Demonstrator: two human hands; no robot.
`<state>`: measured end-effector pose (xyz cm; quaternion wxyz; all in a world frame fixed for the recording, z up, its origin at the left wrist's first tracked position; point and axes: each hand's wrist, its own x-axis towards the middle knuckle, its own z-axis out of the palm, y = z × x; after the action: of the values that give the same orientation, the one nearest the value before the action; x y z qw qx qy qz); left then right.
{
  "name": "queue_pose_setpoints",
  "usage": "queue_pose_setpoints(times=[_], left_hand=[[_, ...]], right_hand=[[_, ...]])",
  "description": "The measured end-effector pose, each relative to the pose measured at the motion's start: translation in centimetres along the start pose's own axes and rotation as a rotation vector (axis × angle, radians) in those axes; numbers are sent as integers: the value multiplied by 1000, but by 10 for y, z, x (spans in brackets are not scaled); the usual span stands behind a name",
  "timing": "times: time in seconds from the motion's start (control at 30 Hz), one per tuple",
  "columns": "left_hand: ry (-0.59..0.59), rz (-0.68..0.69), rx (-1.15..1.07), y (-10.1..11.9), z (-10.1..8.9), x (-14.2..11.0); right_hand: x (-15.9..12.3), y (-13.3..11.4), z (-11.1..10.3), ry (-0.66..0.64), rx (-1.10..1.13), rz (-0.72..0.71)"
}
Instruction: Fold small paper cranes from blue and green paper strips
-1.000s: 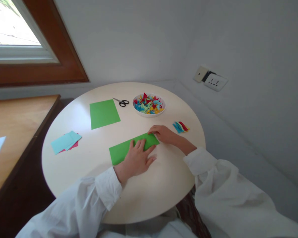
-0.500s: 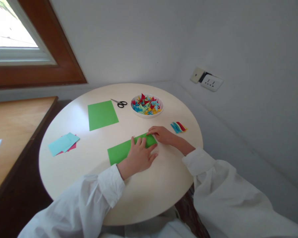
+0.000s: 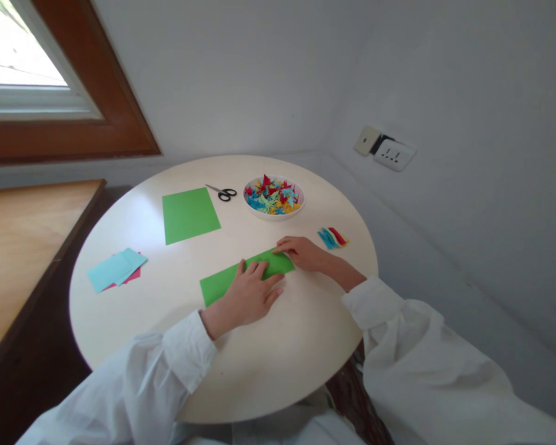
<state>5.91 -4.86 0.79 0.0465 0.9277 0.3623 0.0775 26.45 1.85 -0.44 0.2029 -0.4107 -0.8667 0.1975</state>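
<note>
A green sheet of paper (image 3: 219,283), folded into a long strip, lies at a slant on the round white table (image 3: 278,364). Across its middle rests my left hand (image 3: 246,293), palm down with the fingers spread, pressing it to the tabletop. My right hand (image 3: 301,252) is at the strip's far right corner. Its fingers are bent and held together, with the tips on the upper edge; the thumb is largely hidden. Part of the strip is covered by my left hand.
Farther back lie a flat green square (image 3: 191,216), black-handled scissors (image 3: 223,192) and a white bowl (image 3: 274,217) full of small folded paper figures. Colored paper pieces (image 3: 332,238) lie at the right, light blue and pink sheets (image 3: 115,271) at the left. Walls stand behind and right.
My left hand has slid to the left along the green paper strip, uncovering more of its right part. My right hand has stayed at the far right corner.
</note>
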Motion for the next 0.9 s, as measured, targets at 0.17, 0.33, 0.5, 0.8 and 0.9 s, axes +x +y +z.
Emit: queue_pose_setpoints(times=[0.17,0.33,0.5,0.8,0.9], left_hand=[[3,0,51,2,-2,6],[11,16,66,0,1,4],[42,19,58,-4,9,-2],[69,14,20,-6,22,-7],[76,15,6,-5,23,-8]], right_hand=[[0,-2,-2,-18,25,-41],[-1,-3,-3,14,107,4],[-4,-7,-10,49,229,311],[-7,-12,-19,-247,222,491],[-4,-13,-19,-301,227,513]])
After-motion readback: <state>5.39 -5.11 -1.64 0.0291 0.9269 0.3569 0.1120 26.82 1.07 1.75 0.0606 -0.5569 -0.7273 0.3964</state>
